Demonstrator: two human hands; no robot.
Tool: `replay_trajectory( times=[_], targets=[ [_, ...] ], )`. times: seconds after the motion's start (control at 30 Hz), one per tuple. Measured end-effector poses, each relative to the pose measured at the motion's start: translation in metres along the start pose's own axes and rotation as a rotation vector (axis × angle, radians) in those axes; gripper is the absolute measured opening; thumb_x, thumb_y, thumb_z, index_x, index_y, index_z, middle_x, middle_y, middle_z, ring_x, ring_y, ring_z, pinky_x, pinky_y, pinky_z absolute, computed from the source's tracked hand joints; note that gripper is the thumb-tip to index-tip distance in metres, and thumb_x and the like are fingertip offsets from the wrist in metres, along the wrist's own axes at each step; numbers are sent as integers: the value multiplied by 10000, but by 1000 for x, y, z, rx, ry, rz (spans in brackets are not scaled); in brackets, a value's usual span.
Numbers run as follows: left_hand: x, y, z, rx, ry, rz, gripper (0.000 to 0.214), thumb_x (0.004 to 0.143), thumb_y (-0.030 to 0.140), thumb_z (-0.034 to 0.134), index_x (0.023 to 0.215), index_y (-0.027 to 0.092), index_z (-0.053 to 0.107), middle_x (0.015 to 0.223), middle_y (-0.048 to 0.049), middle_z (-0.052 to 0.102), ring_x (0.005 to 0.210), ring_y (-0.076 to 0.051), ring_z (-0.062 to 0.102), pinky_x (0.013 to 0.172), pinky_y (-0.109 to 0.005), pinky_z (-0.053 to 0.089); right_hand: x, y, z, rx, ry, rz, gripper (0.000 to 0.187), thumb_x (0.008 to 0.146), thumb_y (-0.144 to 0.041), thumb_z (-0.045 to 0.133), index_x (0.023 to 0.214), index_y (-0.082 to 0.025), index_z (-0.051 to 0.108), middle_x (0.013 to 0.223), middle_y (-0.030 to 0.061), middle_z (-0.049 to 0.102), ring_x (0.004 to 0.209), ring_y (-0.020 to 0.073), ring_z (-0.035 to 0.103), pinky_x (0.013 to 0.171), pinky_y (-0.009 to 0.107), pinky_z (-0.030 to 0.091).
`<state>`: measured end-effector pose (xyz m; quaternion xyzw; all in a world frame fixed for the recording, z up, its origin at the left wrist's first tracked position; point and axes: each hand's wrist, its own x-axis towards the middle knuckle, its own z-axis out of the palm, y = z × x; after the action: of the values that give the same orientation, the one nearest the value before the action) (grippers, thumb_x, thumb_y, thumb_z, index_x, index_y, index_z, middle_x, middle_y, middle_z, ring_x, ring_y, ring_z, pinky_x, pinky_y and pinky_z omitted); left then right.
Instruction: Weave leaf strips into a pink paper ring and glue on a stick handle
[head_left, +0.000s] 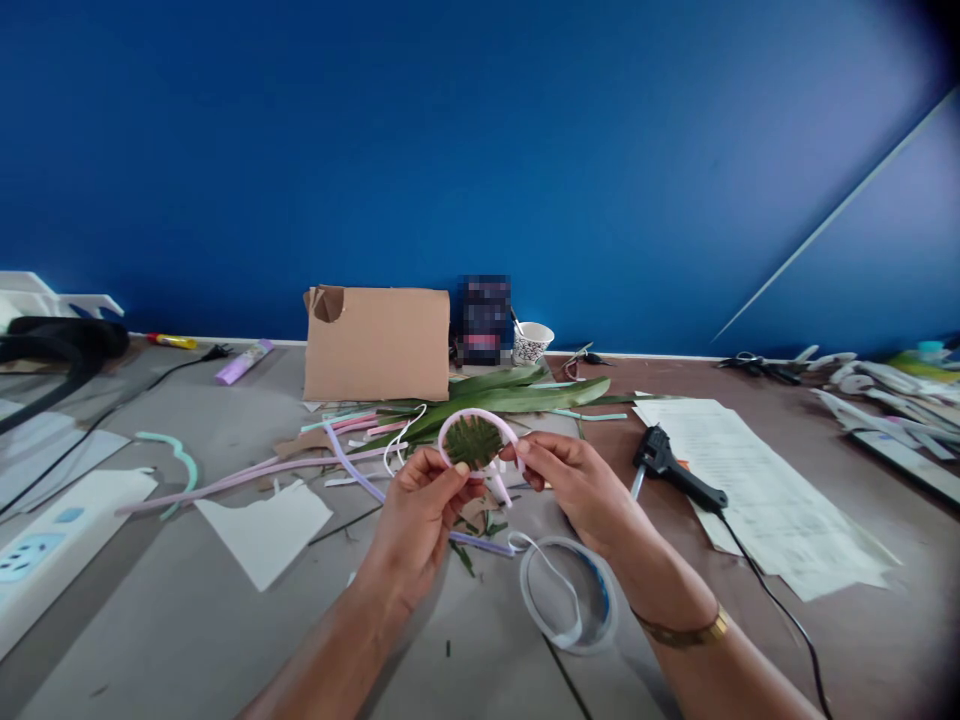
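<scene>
Both my hands hold up a small round green leaf piece ringed by a pale pink strip bent into a loop. My left hand pinches the loop's lower left side between thumb and fingers. My right hand pinches the right end of the strip. Several loose pink, lilac and mint strips lie on the table behind my hands. Below my right hand lies a clear tape roll.
Long green leaves lie before a cardboard piece and a paper cup. A black glue gun rests on printed papers at right. A power strip and a white paper scrap are at left.
</scene>
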<state>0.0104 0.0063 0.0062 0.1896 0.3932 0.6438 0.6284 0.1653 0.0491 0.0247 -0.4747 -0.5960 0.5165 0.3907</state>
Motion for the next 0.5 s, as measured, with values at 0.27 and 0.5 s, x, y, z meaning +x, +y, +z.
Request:
replay_trajectory(
  times=[0.27,0.5],
  targets=[
    [1,0,1,11,4,23,308,538,189,844,612,161,547,584,46,657,547,-86,639,616,-202,544,2,2,-5,1,-82,42,160,697,-333,633,686,-180,680,528,-46,480,490,97,357,502,249,249],
    [2,2,0,50,4,55,295,561,186,830,604,163,539,579,45,662,548,-85,637,586,-180,511,0,-1,-7,40,-121,83,150,671,-313,657,718,-173,688,494,-52,503,456,88,383,485,240,271]
  ],
)
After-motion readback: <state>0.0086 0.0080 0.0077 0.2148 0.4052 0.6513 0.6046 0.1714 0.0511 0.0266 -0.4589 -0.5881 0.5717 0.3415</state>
